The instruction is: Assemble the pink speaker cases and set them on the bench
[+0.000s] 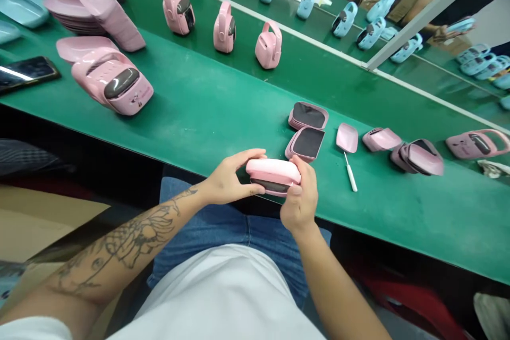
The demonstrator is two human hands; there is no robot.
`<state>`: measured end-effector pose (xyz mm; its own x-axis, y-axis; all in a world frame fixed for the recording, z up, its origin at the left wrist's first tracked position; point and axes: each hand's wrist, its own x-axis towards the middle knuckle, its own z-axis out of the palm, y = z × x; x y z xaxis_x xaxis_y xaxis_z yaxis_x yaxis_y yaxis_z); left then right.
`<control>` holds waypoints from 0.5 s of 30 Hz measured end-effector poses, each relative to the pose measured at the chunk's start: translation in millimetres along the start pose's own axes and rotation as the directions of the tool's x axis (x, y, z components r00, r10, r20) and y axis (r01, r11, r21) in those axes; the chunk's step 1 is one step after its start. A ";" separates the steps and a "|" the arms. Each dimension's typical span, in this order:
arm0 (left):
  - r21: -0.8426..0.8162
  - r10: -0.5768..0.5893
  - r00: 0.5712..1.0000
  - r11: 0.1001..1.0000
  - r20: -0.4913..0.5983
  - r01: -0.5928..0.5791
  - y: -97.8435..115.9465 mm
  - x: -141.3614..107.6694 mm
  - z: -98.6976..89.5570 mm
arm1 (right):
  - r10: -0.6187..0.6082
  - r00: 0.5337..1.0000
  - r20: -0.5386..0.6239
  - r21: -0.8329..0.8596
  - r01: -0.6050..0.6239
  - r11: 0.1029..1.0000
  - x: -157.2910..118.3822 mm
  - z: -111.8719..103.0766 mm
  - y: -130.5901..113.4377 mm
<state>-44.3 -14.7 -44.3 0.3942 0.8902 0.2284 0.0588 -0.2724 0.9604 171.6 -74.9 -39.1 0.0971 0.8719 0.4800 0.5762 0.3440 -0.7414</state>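
Between my hands, at the near edge of the green bench, is a pink plastic device (273, 169) with a dark glossy band along its side. My left hand (233, 178) grips its left end, thumb below and fingers above. My right hand (302, 196) is closed round the right end, its thumb on the side facing me. Just beyond lie two stacks of pink trays with dark panels, a nearer stack (306, 142) and a farther stack (308, 115). A single pink cover (347, 137) and a screwdriver with a white handle (351, 178) lie to the right.
Farther right are stacked pink covers (422, 158) and a pink device with a handle (474, 144). At left sit another pink device (115, 82), pink shells (75, 13) and a phone (27, 74). Blue devices (370, 33) stand across the bench, near another person's hand (440, 34).
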 end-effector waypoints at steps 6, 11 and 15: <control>-0.465 -0.223 0.816 0.883 -0.533 -0.062 -9.5 7.7 62.9 | 0.107 0.959 -0.262 -0.007 -0.113 0.994 8.0 38.8 -8.0; -0.498 -0.312 0.749 0.867 -0.585 -0.028 14.7 31.8 59.9 | 0.047 0.953 -0.301 0.042 -0.036 0.998 32.8 41.7 -31.7; -0.319 -0.067 0.743 0.926 -0.666 -0.202 51.4 50.6 42.6 | -0.130 0.933 -0.335 0.104 0.174 0.979 57.9 37.2 -49.3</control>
<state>17.7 0.8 9.8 -0.3214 0.9229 0.2119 -0.3178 -0.3159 0.8940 118.6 -28.4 7.8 0.2879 0.6520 0.7014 0.4966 0.5246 -0.6915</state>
